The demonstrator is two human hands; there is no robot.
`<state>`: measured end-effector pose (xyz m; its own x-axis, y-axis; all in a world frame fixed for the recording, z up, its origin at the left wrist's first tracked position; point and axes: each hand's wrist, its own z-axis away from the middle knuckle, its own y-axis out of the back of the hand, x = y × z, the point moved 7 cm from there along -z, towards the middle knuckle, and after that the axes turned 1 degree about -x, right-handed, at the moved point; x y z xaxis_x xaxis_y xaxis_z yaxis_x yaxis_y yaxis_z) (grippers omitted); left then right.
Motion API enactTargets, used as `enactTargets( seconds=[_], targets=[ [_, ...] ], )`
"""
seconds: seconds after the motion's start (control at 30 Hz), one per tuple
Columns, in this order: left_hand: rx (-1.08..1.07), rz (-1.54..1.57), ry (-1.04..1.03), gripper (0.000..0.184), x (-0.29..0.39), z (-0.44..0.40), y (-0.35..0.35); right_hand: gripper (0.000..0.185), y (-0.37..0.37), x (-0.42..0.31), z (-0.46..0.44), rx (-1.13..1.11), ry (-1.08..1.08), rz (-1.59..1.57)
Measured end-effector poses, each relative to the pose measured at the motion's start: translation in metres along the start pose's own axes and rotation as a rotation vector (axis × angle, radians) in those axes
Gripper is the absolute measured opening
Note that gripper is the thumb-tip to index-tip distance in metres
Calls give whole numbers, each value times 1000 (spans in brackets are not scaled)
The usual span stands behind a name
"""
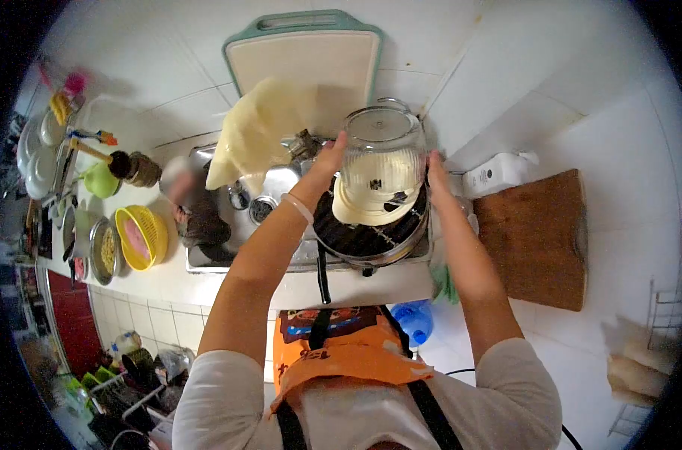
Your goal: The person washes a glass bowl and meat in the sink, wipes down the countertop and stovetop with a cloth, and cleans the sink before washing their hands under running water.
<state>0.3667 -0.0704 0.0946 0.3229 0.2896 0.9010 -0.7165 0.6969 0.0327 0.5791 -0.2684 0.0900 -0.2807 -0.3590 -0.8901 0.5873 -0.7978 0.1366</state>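
Note:
Between my two hands is a clear ribbed container (383,135) with a cream-coloured part (359,204) at its near end. My left hand (329,159) presses against its left side, and my right hand (437,178) grips the opposite side. Most of my fingers are hidden behind the clear wall. Below the container, a wide dark pan (341,234) with a black handle sits over the right part of the metal sink (239,225). A pale yellow, sheet-like thing (245,131) shows blurred above the sink's left side.
A green-edged cutting board (303,56) leans on the wall behind the sink. Left on the counter are a yellow basket (161,234) and a metal bowl (95,247) with pale pieces inside. A white bottle (498,174) and a brown board (532,240) are at the right.

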Motion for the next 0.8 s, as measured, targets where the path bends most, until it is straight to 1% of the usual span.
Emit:
enactTargets(
  seconds=[0.03,0.07,0.1,0.13,0.17,0.2,0.23,0.27,0.3,0.37,0.43,0.47,0.53,0.57,0.6,0.63,0.67,0.7,0.73,0.77,0.8],
  targets=[
    [23,11,-41,95,0,4,4,62,-2,-1,11,-17,1,8],
    [106,3,-68,84,17,33,6,55,6,-15,20,96,187,214],
    [217,-229,-188,69,-27,-2,20,49,6,-32,31,206,386,410],
    [243,-449,-87,50,19,60,14,41,3,-42,49,178,542,325],
    [363,-469,-330,43,16,82,12,34,-3,-52,78,140,692,230],
    [397,-552,-413,37,-9,90,8,26,-17,-67,107,128,820,334],
    [429,-533,-478,31,-12,118,6,21,-32,-80,137,117,954,432],
    [410,-568,-412,25,-22,134,7,17,-50,-86,162,50,1003,505],
    [428,-597,-403,20,-29,148,11,17,-68,-86,183,-10,1055,580],
    [365,-628,-444,7,-37,168,28,19,-108,-67,206,-248,1024,656],
    [441,-590,-486,5,-25,197,52,22,-144,-57,232,-423,1153,619],
    [489,-591,-475,5,-13,216,68,22,-161,-64,251,-446,1283,573],
    [600,-476,-566,9,10,259,97,23,-191,-78,288,-540,1429,489],
    [637,-477,-559,9,10,270,109,22,-203,-86,303,-582,1509,416],
    [734,-447,-609,12,5,283,122,20,-217,-80,309,-611,1570,379],
    [826,-413,-656,15,-3,296,134,15,-236,-60,305,-697,1560,496],
    [673,-562,-421,19,-53,274,143,20,-262,-25,293,-847,1478,747],
    [689,-558,-410,19,-74,282,148,28,-280,8,283,-982,1376,998],
    [569,-928,-147,31,-101,281,146,53,-288,39,271,-1085,1091,1357],
    [430,-1277,134,44,-121,280,155,53,-302,33,273,-1089,1118,1351],
    [139,-1150,370,64,-130,282,164,59,-307,34,271,-1106,976,1491]
  ],
)
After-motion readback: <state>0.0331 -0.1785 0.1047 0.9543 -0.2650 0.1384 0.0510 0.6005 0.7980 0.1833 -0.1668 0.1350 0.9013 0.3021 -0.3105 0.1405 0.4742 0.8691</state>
